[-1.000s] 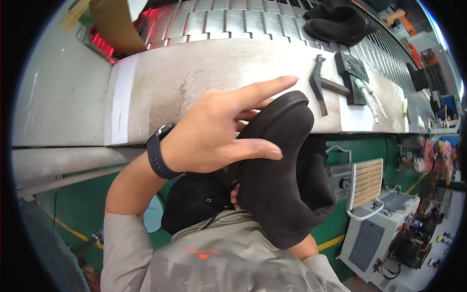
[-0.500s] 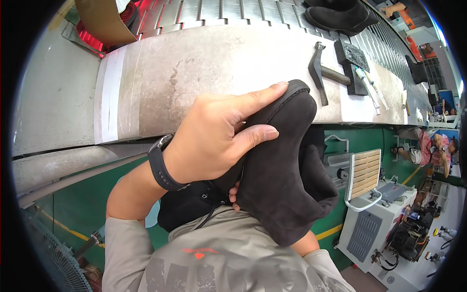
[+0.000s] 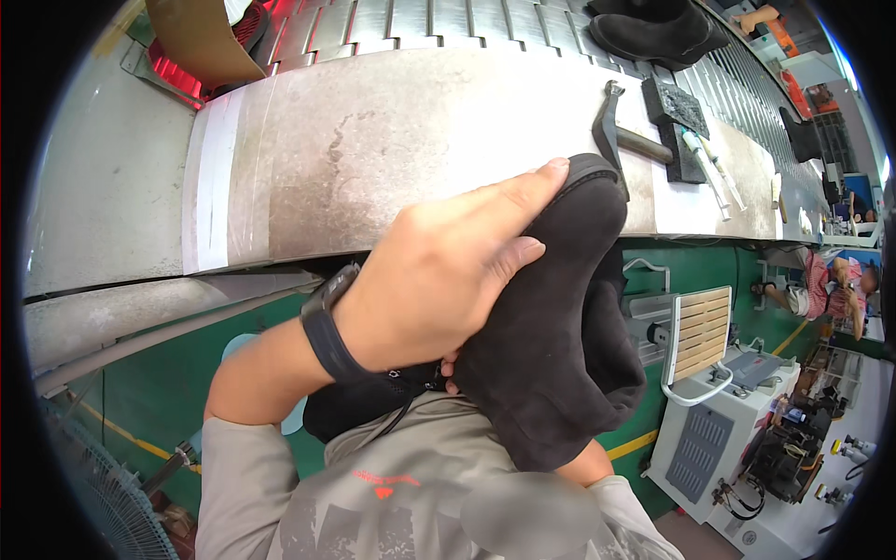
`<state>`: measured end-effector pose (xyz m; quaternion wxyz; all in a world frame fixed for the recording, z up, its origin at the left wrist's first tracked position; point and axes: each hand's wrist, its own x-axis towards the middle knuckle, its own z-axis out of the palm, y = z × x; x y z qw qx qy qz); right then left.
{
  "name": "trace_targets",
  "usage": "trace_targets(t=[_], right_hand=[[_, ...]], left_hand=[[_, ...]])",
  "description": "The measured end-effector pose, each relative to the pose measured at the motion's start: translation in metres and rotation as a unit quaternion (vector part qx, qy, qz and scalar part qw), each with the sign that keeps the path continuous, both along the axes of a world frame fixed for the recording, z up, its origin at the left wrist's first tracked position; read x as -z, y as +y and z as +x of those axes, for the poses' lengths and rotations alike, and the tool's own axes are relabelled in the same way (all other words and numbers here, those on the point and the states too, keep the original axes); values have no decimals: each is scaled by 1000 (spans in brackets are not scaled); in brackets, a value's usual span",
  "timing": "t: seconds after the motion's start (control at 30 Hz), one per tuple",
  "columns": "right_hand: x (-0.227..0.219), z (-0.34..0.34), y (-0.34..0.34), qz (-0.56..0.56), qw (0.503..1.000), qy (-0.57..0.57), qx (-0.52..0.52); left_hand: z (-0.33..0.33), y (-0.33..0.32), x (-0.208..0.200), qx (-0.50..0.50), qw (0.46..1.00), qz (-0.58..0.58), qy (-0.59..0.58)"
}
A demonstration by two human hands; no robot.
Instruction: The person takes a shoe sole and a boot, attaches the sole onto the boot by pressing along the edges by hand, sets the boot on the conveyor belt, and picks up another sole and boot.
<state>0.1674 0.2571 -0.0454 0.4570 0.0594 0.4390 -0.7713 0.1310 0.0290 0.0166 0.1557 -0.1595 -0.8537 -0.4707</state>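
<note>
Gripping a black suede boot point(image 3: 551, 327) from above, our left hand point(image 3: 439, 280) lies with the palm flat on the upper, the forefinger stretched along the toe and the other fingers curled over the side; a black band sits on that wrist. Our right hand is mostly hidden under the boot, only a bit of forearm point(image 3: 588, 462) showing beneath it, so we cannot tell whether it is closed. We hold the boot up close to our chest, toe pointing away, just in front of the near edge of the grey metal surface point(image 3: 373, 159).

On that surface, beyond the toe, we count one hammer point(image 3: 621, 131) with a dark head, one black rough block point(image 3: 677, 107) beside it, and two slim pale tubes point(image 3: 714, 168) lying on a white sheet. Behind the surface runs a slatted conveyor point(image 3: 448, 19); on it we see one more black boot point(image 3: 653, 33) at the top, and another dark shoe point(image 3: 801, 135) farther right. A brown cardboard box point(image 3: 191, 37) stands at the upper left; what is in it we cannot see.

Lower right, we see one grey machine cabinet point(image 3: 700, 448) and, farther off, another person point(image 3: 821, 285) sitting
</note>
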Motion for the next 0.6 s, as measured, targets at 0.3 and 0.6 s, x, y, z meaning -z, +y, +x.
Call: trace_targets(t=[0.3,0.6], right_hand=[[-29,-14,10,-128,986,-99,47],[-23,-9,7,-97,992,-80,21]], left_hand=[[16,12,24,9,962,240,-128],[18,5,26,14,958,246,-150]])
